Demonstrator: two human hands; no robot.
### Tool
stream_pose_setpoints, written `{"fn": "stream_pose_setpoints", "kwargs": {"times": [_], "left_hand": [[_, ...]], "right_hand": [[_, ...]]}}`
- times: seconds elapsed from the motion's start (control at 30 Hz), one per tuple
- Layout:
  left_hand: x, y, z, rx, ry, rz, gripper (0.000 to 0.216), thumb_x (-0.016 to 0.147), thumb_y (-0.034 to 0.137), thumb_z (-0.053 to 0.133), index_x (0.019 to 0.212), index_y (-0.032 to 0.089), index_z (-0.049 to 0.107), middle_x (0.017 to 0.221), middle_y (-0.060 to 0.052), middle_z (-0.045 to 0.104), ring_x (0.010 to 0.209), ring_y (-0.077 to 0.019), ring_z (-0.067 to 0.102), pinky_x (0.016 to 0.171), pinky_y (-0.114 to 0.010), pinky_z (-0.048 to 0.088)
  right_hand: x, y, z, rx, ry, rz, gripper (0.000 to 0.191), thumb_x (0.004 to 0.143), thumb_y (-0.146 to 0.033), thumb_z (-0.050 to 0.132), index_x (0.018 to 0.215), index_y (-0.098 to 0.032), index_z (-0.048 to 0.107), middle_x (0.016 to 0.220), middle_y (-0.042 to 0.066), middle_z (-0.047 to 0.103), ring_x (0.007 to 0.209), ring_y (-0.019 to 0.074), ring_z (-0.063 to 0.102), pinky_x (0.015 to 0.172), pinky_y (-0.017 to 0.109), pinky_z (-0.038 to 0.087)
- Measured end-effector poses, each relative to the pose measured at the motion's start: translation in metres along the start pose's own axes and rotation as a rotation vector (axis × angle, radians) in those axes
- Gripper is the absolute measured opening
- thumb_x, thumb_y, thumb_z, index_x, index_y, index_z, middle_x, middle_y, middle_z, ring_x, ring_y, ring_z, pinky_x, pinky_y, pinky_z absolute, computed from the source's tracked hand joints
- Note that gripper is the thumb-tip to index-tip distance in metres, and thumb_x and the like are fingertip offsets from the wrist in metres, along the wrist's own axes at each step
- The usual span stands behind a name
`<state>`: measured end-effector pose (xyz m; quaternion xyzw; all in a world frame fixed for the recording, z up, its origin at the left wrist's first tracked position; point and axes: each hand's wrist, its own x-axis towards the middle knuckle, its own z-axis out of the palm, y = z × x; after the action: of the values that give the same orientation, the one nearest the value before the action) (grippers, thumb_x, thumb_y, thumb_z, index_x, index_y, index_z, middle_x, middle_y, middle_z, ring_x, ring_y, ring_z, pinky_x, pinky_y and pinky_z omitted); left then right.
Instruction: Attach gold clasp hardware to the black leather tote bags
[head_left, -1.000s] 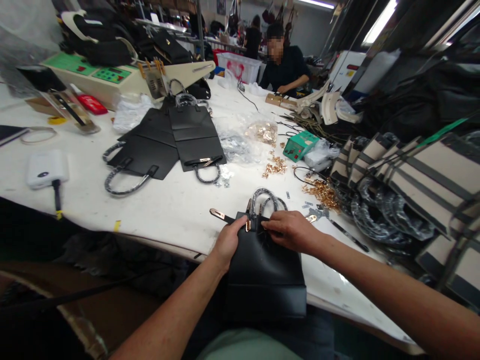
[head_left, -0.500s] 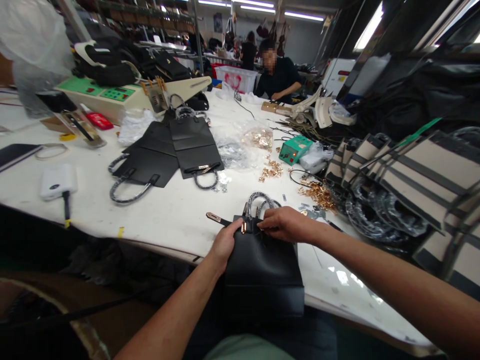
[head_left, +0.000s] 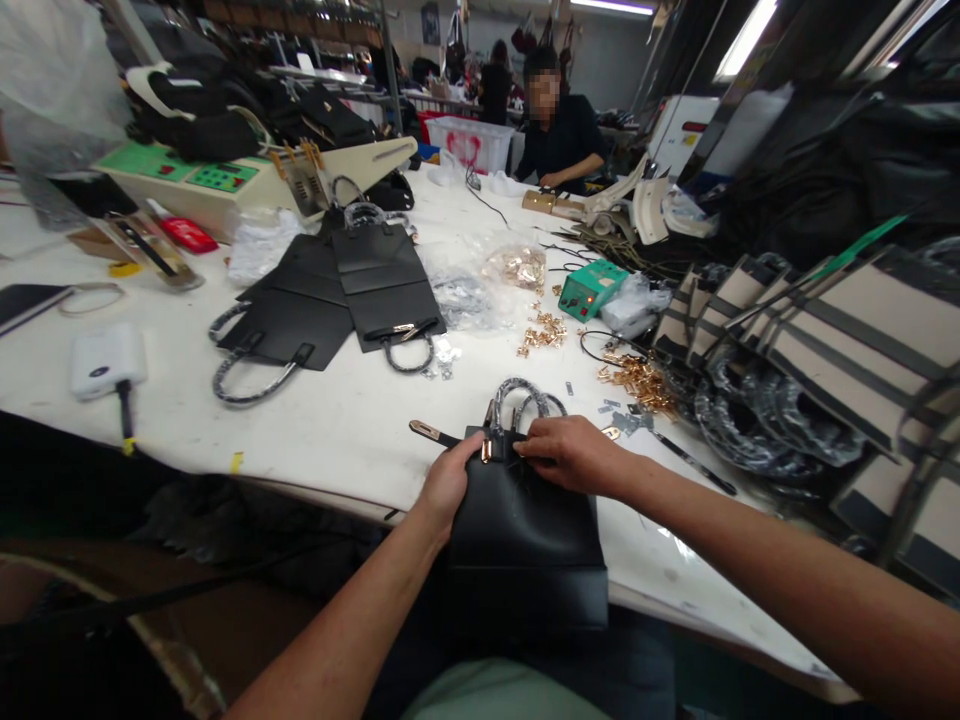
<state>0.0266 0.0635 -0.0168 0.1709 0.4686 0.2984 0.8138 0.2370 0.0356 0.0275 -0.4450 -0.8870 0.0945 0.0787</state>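
At the table's [head_left: 315, 450] near edge, the black bag [head_left: 525, 545] is lying lengthwise away from the person, the left hand [head_left: 448, 485] gripping its top-left corner, the right hand [head_left: 574, 455] pinching its top rim, wrapped handles [head_left: 525, 395] arching just beyond both.

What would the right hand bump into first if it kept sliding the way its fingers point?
Probably the gold clasp at the top of the black bag, just ahead of the right hand; the left hand lies just beyond it.
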Motion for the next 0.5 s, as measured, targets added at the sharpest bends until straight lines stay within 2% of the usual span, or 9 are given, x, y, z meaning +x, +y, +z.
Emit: {"fn": "stream_pose_setpoints", "kwargs": {"times": [0.13, 0.27, 0.4, 0.5], "left_hand": [[-0.002, 0.001, 0.001, 0.028, 0.05, 0.004, 0.039, 0.073, 0.04, 0.073, 0.099, 0.01, 0.074, 0.077, -0.011, 0.076, 0.063, -0.0241, 0.071, 0.061, -0.032, 0.058], [-0.004, 0.003, 0.002, 0.043, 0.088, 0.018, 0.037, 0.073, 0.038, 0.072, 0.096, 0.009, 0.074, 0.075, -0.011, 0.075, 0.064, -0.0255, 0.071, 0.062, -0.034, 0.059], [-0.005, 0.003, 0.0, 0.052, 0.066, 0.033, 0.035, 0.074, 0.037, 0.072, 0.096, 0.009, 0.074, 0.074, -0.01, 0.076, 0.063, -0.0256, 0.072, 0.062, -0.035, 0.059], [-0.006, 0.003, -0.001, 0.009, 0.013, -0.034, 0.036, 0.076, 0.038, 0.07, 0.098, 0.01, 0.074, 0.075, -0.01, 0.076, 0.065, -0.0264, 0.072, 0.064, -0.036, 0.059]], "right_hand": [[-0.007, -0.011, 0.002, -0.081, 0.017, 0.033, 0.028, 0.094, -0.019, 0.047, 0.117, -0.022, 0.062, 0.089, 0.006, 0.064, 0.078, 0.0165, 0.057, 0.066, 0.026, 0.037], [-0.005, -0.016, -0.01, -0.071, -0.036, 0.001, 0.029, 0.093, -0.016, 0.045, 0.115, -0.02, 0.063, 0.089, 0.007, 0.064, 0.077, 0.0161, 0.057, 0.065, 0.026, 0.036], [0.0, -0.015, -0.021, -0.021, -0.072, 0.011, 0.024, 0.094, -0.018, 0.047, 0.104, -0.023, 0.068, 0.082, 0.003, 0.065, 0.071, 0.0149, 0.058, 0.061, 0.026, 0.034], [0.0, -0.012, -0.02, 0.086, -0.032, 0.1, 0.019, 0.094, -0.024, 0.052, 0.103, -0.026, 0.069, 0.082, 0.001, 0.067, 0.073, 0.0143, 0.06, 0.062, 0.024, 0.036]]}}
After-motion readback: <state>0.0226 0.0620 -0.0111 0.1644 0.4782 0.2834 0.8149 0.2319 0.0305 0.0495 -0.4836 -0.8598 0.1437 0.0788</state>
